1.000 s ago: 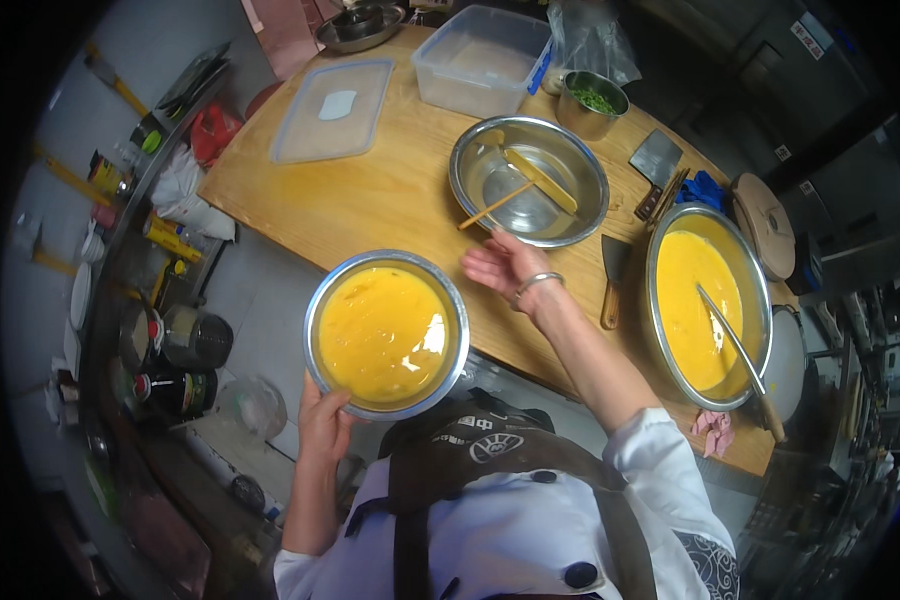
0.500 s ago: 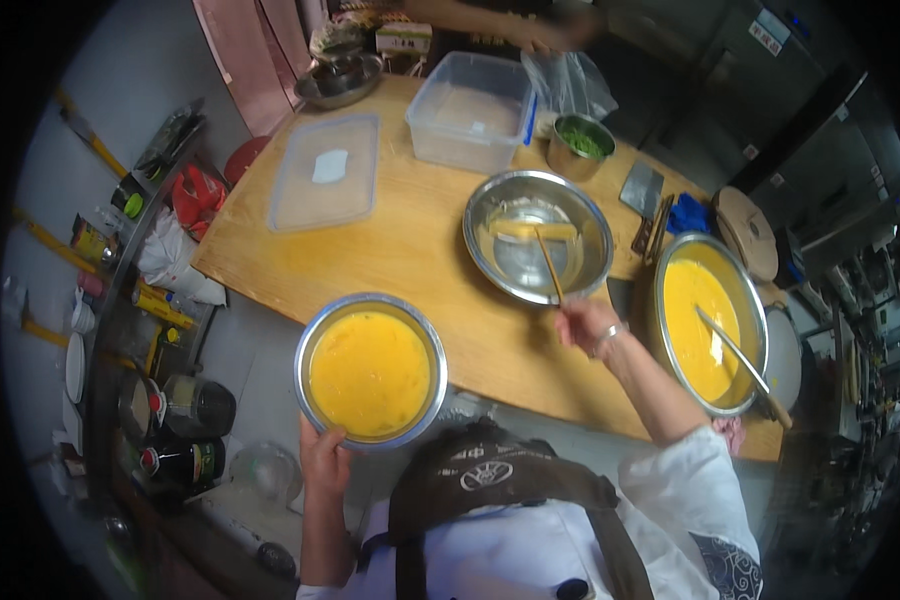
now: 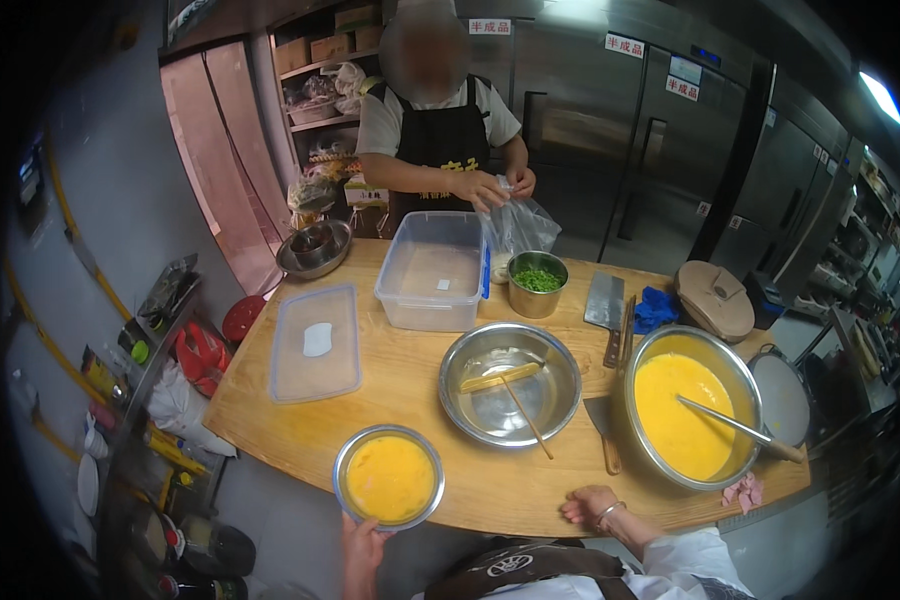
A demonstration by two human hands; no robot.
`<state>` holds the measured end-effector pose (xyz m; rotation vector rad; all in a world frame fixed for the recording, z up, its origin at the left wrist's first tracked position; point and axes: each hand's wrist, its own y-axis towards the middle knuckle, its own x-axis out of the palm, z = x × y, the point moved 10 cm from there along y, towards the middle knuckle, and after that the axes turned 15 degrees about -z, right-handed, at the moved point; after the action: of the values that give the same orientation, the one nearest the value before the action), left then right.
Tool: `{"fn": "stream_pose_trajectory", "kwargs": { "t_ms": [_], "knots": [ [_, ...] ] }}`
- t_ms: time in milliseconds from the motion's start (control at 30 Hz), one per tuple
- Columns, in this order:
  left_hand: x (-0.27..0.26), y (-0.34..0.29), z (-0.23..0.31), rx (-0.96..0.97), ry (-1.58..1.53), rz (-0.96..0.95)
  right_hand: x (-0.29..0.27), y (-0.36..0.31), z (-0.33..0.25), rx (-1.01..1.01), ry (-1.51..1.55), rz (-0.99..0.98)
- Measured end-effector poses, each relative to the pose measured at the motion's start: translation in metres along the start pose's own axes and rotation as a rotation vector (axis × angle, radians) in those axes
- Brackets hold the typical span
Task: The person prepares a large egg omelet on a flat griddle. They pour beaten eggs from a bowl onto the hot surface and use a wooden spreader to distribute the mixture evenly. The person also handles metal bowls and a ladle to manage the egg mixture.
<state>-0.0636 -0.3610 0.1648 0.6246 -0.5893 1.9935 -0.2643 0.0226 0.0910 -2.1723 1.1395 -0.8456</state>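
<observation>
My left hand (image 3: 364, 548) grips the rim of a metal bowl (image 3: 340, 477) from below left. Inside is a yellow liquid (image 3: 390, 478) that looks like beaten egg. My right hand (image 3: 590, 506), with nothing in it, hovers at the table's near edge, fingers loosely apart. Beyond it, a T-shaped wooden spreader (image 3: 525, 420) rests in a metal basin (image 3: 450, 400), its thin handle sticking out over the near rim. To the right stands a large metal basin (image 3: 748, 375) of yellow liquid with a ladle (image 3: 735, 425) leaning in it.
On the wooden table (image 3: 400, 375) are a clear plastic tub (image 3: 430, 285), its lid (image 3: 315, 365), a metal pot (image 3: 538, 300) of chopped greens, a cleaver (image 3: 604, 305) and a blue cloth (image 3: 655, 310). Across the table a person (image 3: 435, 150) handles a plastic bag (image 3: 518, 225).
My right hand has let go of the spreader's handle and drawn back toward me. The left hand still holds the bowl. The view has tilted up, showing the person opposite.
</observation>
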Motion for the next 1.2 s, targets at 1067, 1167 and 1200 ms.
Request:
{"fn": "stream_pose_trajectory", "kwargs": {
  "t_ms": [1067,1167,1200],
  "knots": [
    [-0.053,0.017,-0.031,-0.193,0.034,0.26,0.058,-0.057,-0.086,-0.81,-1.461,0.314],
    [-0.127,-0.025,-0.093,-0.219,-0.177,0.342,0.053,-0.042,-0.071,-0.714,-1.515,0.374],
    [-0.147,-0.044,-0.106,-0.221,-0.131,0.366,0.052,-0.035,-0.063,-0.686,-1.535,0.339]
  ]
}}
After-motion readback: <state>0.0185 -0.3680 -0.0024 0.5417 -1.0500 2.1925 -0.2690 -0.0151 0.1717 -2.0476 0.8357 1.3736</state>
